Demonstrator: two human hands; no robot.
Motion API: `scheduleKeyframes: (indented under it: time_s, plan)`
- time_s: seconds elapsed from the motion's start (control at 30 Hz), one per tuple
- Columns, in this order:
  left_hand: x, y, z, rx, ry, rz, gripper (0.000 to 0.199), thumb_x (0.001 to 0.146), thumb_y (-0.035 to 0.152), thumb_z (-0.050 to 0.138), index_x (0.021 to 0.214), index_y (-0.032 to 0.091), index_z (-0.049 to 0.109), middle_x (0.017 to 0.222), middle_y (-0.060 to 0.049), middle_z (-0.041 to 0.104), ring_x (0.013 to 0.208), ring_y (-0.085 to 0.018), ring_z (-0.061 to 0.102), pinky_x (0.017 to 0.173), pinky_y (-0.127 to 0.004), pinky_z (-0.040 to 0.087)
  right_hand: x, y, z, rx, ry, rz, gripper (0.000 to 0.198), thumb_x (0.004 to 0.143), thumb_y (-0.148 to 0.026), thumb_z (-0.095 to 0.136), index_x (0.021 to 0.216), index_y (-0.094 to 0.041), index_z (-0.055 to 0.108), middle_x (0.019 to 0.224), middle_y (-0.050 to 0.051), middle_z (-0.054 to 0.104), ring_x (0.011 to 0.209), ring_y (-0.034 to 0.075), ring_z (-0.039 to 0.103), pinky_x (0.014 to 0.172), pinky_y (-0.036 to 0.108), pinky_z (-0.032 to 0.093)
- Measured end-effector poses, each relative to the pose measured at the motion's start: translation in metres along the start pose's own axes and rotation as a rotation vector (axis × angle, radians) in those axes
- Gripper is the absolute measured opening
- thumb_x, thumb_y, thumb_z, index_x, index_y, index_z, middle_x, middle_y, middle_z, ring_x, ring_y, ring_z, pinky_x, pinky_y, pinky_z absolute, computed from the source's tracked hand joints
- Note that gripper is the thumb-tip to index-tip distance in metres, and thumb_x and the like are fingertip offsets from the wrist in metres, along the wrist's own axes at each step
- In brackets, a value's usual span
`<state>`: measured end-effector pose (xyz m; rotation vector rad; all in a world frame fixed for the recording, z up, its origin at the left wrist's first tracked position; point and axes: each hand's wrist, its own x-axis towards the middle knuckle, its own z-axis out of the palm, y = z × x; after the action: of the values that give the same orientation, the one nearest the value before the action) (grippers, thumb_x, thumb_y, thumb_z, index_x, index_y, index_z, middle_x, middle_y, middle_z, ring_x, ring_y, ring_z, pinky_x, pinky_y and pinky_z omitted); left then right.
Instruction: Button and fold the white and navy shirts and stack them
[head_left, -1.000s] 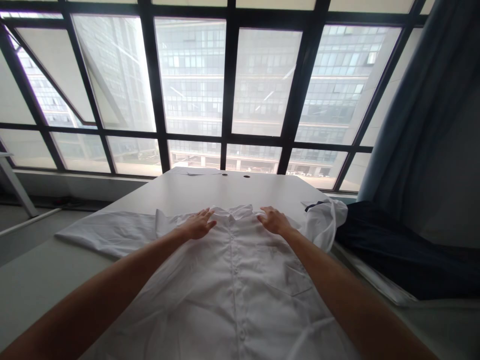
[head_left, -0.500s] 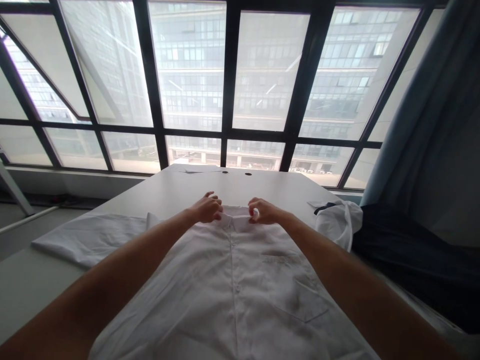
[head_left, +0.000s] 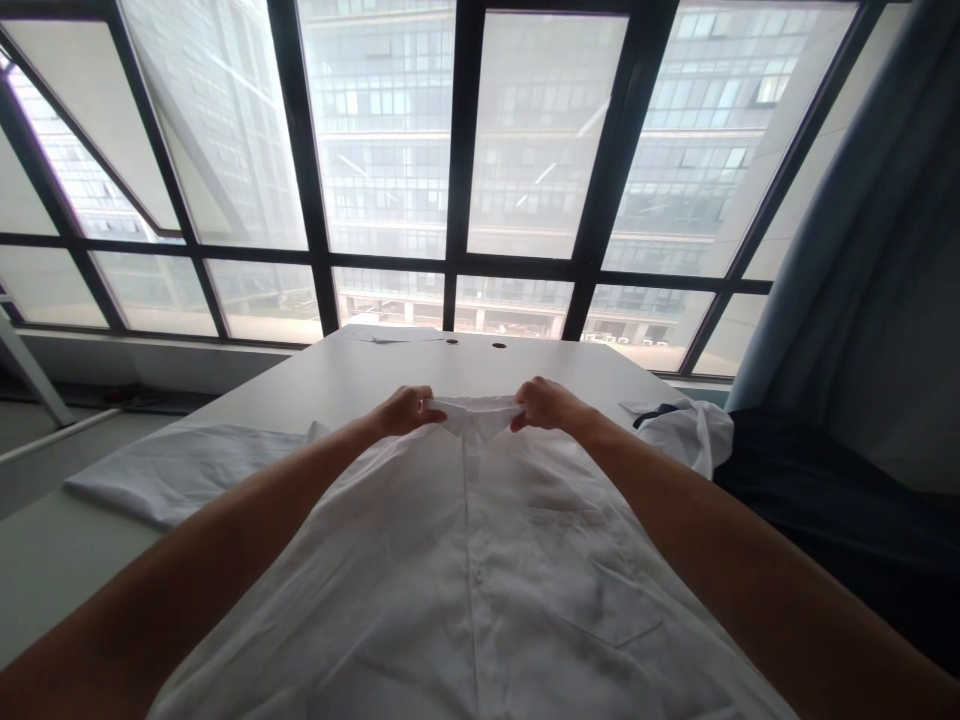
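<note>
A white button-up shirt [head_left: 420,560] lies front side up on the white table, its collar pointing toward the windows. My left hand [head_left: 406,410] is closed on the left end of the collar, thumb toward me. At the collar's right end, my right hand [head_left: 549,405] grips it in the same way. Between the two hands the collar [head_left: 480,408] is stretched nearly straight. The button placket runs down the middle, and a chest pocket shows on the right. My forearms cover parts of both sides of the shirt, including its sleeves.
White folded cloth [head_left: 202,465] lies on the table [head_left: 360,375] at the left. To the right are a bunched white garment [head_left: 694,435] and dark navy cloth [head_left: 810,510]. Papers [head_left: 390,335] rest at the far edge, before the windows. A blue-grey curtain [head_left: 832,240] hangs at the right.
Both hands have moved outward along the collar and closed on its ends. The collar is now lifted slightly and pulled straighter.
</note>
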<state>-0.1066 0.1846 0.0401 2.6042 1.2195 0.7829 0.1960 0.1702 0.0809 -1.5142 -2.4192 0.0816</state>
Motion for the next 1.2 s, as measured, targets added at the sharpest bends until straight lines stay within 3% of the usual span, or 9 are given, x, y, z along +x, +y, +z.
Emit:
scheduleKeyframes:
  time_s: [0.1,0.2,0.43,0.6,0.73,0.83,0.97,1.1,1.2]
  plan:
    - [-0.001,-0.002,-0.002,-0.078,0.004,0.031,0.051,0.078,0.065,0.062,0.081,0.015,0.062,0.076,-0.005,0.065,0.065,-0.017,0.057,0.058,-0.027,0.046,-0.008,-0.003,-0.013,-0.044,-0.18,-0.041,0.013,0.071,-0.027,0.08,0.081,-0.018,0.077,0.077,0.006,0.071,0.073,0.021,0.065,0.065,0.027,0.049]
    - [0.0,-0.004,-0.008,-0.075,-0.053,0.081,0.045,0.075,0.058,0.068,0.085,0.014,0.065,0.078,-0.005,0.066,0.068,-0.017,0.059,0.063,-0.028,0.047,-0.015,-0.008,-0.023,-0.158,-0.276,-0.036,0.026,0.078,-0.011,0.067,0.101,-0.017,0.077,0.093,0.007,0.074,0.085,0.021,0.067,0.071,0.025,0.049]
    - [0.004,-0.001,-0.014,-0.085,-0.108,0.02,0.03,0.085,0.043,0.063,0.095,0.015,0.061,0.085,-0.006,0.069,0.073,-0.019,0.064,0.064,-0.028,0.05,-0.024,-0.025,-0.028,-0.407,-0.22,-0.083,0.015,0.081,-0.009,0.064,0.087,-0.013,0.077,0.087,0.011,0.073,0.077,0.022,0.067,0.065,0.027,0.047]
    - [0.012,0.017,-0.008,0.113,-0.096,-0.051,0.03,0.094,0.037,0.053,0.117,0.018,0.054,0.104,-0.01,0.07,0.085,-0.023,0.067,0.072,-0.033,0.052,-0.015,-0.025,-0.025,-0.327,-0.187,0.063,0.018,0.082,-0.012,0.062,0.096,-0.016,0.073,0.095,0.01,0.072,0.084,0.023,0.066,0.067,0.027,0.047]
    - [0.024,0.048,0.001,0.467,0.031,-0.27,0.046,0.092,0.028,0.055,0.135,0.018,0.044,0.129,-0.017,0.058,0.113,-0.032,0.058,0.088,-0.043,0.048,-0.001,-0.032,-0.004,-0.181,-0.068,0.297,0.052,0.089,-0.018,0.055,0.14,-0.012,0.047,0.122,0.017,0.065,0.105,0.026,0.063,0.08,0.029,0.048]
    - [0.012,0.059,0.007,0.556,-0.069,-0.324,0.051,0.09,0.03,0.056,0.138,0.016,0.044,0.137,-0.019,0.052,0.124,-0.033,0.049,0.097,-0.047,0.043,-0.011,-0.04,0.016,-0.136,-0.11,0.29,0.076,0.089,-0.023,0.058,0.154,-0.011,0.02,0.14,0.019,0.051,0.119,0.026,0.056,0.093,0.03,0.044]
    - [-0.038,0.036,0.008,0.442,-0.331,-0.342,0.049,0.092,0.047,0.049,0.132,0.019,0.053,0.136,-0.015,0.056,0.125,-0.031,0.052,0.101,-0.044,0.041,-0.053,-0.037,0.035,-0.202,-0.049,0.234,0.077,0.092,-0.033,0.055,0.156,-0.016,0.016,0.148,0.018,0.043,0.125,0.03,0.052,0.102,0.037,0.04]
    - [-0.081,-0.005,0.004,0.369,-0.312,-0.392,0.068,0.09,0.064,0.038,0.144,0.023,0.045,0.151,-0.011,0.043,0.138,-0.03,0.04,0.111,-0.047,0.031,-0.085,-0.017,0.041,-0.197,-0.222,0.36,0.067,0.095,-0.052,0.044,0.15,-0.015,0.035,0.153,0.015,0.037,0.139,0.03,0.036,0.112,0.045,0.03]
    - [-0.085,-0.024,0.005,0.337,-0.283,-0.436,0.08,0.088,0.073,0.026,0.15,0.023,0.036,0.159,-0.008,0.027,0.146,-0.03,0.025,0.115,-0.053,0.022,-0.089,-0.002,0.044,-0.136,-0.302,0.447,0.077,0.093,-0.068,0.033,0.152,-0.019,0.031,0.16,0.011,0.022,0.147,0.031,0.018,0.113,0.057,0.023]
